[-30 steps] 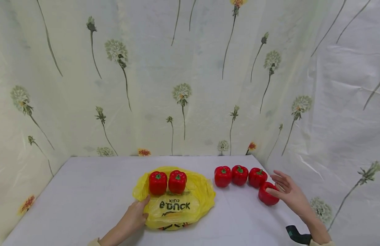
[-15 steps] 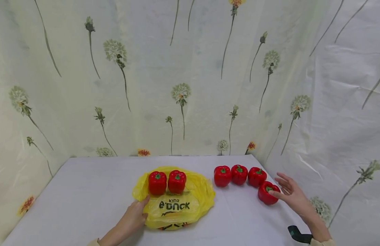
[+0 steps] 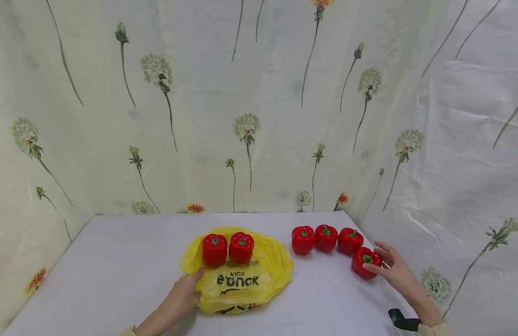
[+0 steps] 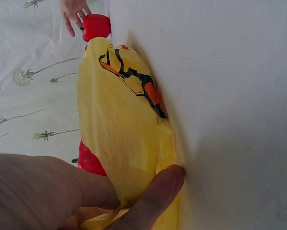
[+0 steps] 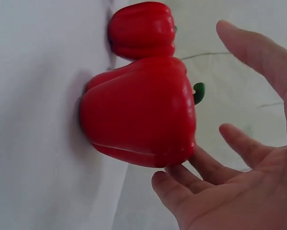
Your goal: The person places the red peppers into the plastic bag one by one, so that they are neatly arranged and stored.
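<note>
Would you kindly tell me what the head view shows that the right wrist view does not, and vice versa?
Only the head view shows the left hand gripping the yellow bag, the two red peppers toward its far edge, and all four peppers of the group on the right.

Only the right wrist view shows a gap between the thumb and the nearest pepper.

Both show the right hand, that nearest pepper with its green stem, the white tabletop and the backdrop.

At seven o'clock the left hand [image 3: 184,290] pinches, thumb [image 4: 97,191] against fingers [image 4: 158,189]; at four the right hand [image 3: 394,268] spreads relaxed fingers, thumb apart, forearm [image 3: 424,305] slanting toward ten.
</note>
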`<move>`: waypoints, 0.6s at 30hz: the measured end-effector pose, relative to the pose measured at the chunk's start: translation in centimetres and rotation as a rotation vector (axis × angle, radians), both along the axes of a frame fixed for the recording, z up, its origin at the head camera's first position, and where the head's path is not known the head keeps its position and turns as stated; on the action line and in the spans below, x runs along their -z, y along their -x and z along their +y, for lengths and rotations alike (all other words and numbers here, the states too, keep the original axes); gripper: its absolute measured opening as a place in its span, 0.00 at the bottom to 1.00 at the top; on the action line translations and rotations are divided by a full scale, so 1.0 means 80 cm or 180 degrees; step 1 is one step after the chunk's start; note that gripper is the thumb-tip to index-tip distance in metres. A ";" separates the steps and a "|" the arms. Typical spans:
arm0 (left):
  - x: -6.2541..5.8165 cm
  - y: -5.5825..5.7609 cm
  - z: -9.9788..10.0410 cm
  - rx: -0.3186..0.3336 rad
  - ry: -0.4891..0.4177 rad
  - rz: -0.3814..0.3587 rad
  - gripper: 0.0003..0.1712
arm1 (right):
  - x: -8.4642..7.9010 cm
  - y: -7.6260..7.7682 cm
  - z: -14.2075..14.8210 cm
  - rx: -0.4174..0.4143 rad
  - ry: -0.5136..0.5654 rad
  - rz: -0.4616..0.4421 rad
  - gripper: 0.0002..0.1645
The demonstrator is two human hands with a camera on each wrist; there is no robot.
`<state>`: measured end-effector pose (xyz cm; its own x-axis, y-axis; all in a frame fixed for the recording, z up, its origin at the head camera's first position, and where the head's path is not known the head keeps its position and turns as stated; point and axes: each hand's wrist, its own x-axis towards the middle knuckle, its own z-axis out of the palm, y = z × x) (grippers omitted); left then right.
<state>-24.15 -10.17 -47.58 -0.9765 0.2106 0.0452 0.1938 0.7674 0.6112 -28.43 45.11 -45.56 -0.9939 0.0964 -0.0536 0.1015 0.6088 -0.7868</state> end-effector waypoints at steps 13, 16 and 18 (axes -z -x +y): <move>0.002 0.000 0.000 0.0047 0.0070 0.0109 0.35 | 0.024 0.011 0.006 0.0251 0.0056 -0.0069 0.68; 0.002 0.000 0.000 0.0039 0.0063 0.0084 0.35 | 0.036 0.018 0.013 0.0309 0.0033 -0.0094 0.71; 0.002 0.001 -0.001 0.0036 0.0065 0.0074 0.35 | 0.045 0.025 0.018 0.0310 0.0024 -0.0153 0.72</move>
